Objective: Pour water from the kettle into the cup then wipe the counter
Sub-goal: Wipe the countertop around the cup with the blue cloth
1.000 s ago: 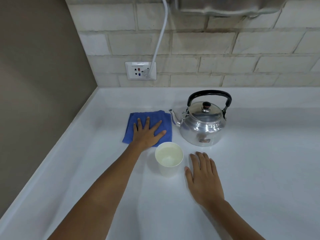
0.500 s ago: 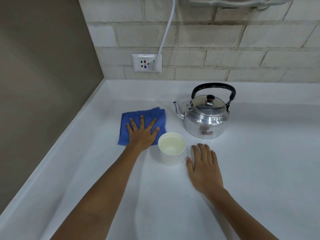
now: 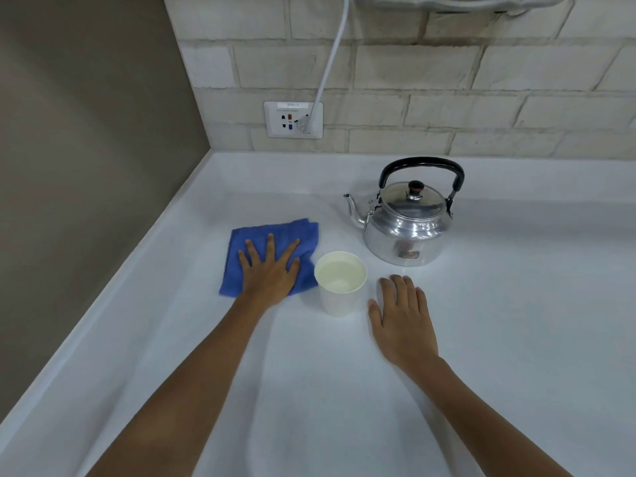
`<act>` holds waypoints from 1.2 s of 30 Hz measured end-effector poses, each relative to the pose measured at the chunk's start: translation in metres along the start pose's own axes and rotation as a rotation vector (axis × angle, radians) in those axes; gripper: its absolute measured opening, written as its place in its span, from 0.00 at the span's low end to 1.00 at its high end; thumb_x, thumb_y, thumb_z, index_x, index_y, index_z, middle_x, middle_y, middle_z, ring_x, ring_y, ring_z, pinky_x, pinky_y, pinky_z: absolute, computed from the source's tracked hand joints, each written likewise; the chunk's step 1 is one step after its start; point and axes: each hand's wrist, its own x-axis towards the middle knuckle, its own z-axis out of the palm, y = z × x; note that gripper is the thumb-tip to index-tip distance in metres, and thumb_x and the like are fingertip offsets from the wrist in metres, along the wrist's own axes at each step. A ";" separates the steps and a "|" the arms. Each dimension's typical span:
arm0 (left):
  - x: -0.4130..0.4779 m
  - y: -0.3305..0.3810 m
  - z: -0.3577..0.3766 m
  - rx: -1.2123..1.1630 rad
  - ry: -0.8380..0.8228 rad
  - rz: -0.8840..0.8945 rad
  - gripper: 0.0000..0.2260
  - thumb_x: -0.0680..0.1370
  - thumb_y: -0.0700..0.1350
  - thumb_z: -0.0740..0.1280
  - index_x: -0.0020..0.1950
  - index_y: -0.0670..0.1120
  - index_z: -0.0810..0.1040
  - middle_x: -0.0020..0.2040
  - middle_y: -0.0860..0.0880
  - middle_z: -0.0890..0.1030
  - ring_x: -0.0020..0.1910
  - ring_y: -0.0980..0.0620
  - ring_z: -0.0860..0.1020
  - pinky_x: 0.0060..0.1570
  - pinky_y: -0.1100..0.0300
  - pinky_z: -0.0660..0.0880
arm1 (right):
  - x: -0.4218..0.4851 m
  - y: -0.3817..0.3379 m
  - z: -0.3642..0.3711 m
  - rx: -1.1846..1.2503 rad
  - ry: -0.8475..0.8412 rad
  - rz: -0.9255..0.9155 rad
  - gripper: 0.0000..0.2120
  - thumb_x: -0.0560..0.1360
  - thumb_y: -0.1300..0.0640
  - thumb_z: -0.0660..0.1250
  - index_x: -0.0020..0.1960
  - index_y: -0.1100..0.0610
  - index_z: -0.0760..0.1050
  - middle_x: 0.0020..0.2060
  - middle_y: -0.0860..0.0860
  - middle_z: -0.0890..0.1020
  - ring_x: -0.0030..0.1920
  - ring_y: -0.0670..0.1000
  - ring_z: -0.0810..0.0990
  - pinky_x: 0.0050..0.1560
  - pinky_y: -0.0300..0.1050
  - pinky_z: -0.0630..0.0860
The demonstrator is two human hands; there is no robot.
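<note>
- White tabletop (image 3: 344,390) fills most of what we see, meeting a pale brick wall (image 3: 447,80) at the back and a plain brown wall (image 3: 86,132) on the left.
- We see a socket (image 3: 293,119) on the brick wall, with a white cord (image 3: 332,53) plugged in and running up out of view.
- We find the kettle (image 3: 406,222) upright on the tabletop towards the back, right of centre, its lid on, black handle raised and spout pointing left.
- We see the cup (image 3: 340,283) standing upright just in front and left of the kettle, apart from it, with clear water inside.
- We see the cloth (image 3: 272,232), blue and folded, lying flat on the tabletop just left of the cup; whether the two touch, we cannot tell.
- Our left hand (image 3: 270,270) lies open, palm down, with fingers spread on the near part of the cloth, pressing it flat rather than gripping it.
- Our right hand (image 3: 402,318) lies open and palm down on the bare tabletop, just right of the cup and in front of the kettle, holding nothing and touching neither.
- We see both forearms bare, reaching in from the near edge.
</note>
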 end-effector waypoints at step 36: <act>-0.171 0.018 0.008 0.001 0.109 -0.053 0.24 0.76 0.61 0.39 0.71 0.59 0.55 0.73 0.40 0.60 0.69 0.26 0.56 0.67 0.32 0.52 | 0.001 0.007 0.009 0.052 0.020 -0.037 0.22 0.78 0.50 0.52 0.67 0.62 0.61 0.67 0.61 0.68 0.70 0.61 0.61 0.70 0.57 0.59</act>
